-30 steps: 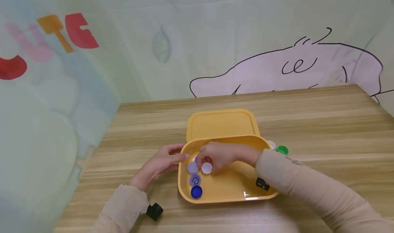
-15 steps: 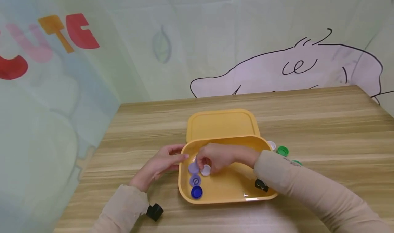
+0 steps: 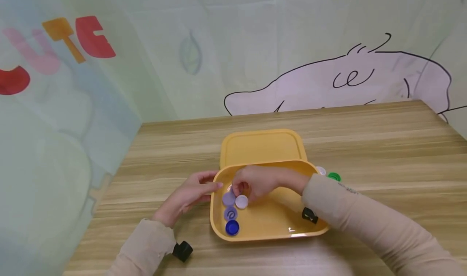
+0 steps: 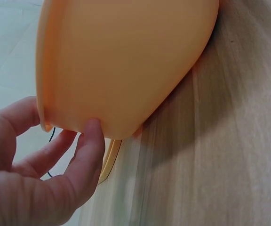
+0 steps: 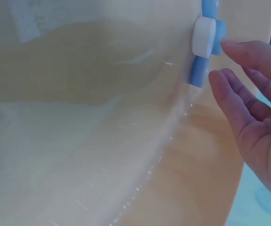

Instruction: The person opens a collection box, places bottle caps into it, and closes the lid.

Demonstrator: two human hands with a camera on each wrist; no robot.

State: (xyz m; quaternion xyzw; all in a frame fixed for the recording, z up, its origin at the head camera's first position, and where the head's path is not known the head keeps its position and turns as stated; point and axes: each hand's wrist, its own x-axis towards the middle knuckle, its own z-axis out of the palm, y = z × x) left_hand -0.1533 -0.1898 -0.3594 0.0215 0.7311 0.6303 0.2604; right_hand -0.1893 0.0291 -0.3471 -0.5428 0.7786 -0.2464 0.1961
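Observation:
A yellow plastic box (image 3: 277,223) stands on the table. My left hand (image 3: 191,193) holds its left end, thumb over the rim and fingers against the outer wall, as the left wrist view shows (image 4: 55,160). Inside along the left wall lie a dark blue bottle cap (image 3: 232,227) and several pale purple caps (image 3: 230,213). A white cap (image 3: 241,202) lies beside them. My right hand (image 3: 257,182) reaches into the box over these caps. In the right wrist view its fingers (image 5: 251,56) are spread apart, one fingertip right at a blue cap (image 5: 219,37), with nothing between them.
A yellow lid (image 3: 262,148) lies flat behind the box, close to its back rim. Off the right end are a white cap (image 3: 321,170) and a green cap (image 3: 334,176), near my right sleeve (image 3: 365,215). A printed cloth (image 3: 164,65) hangs behind the table (image 3: 175,146).
The white cap in the box has shifted slightly left, up against the pale purple caps, and the right fingers have come off it. The left hand has stayed on the box.

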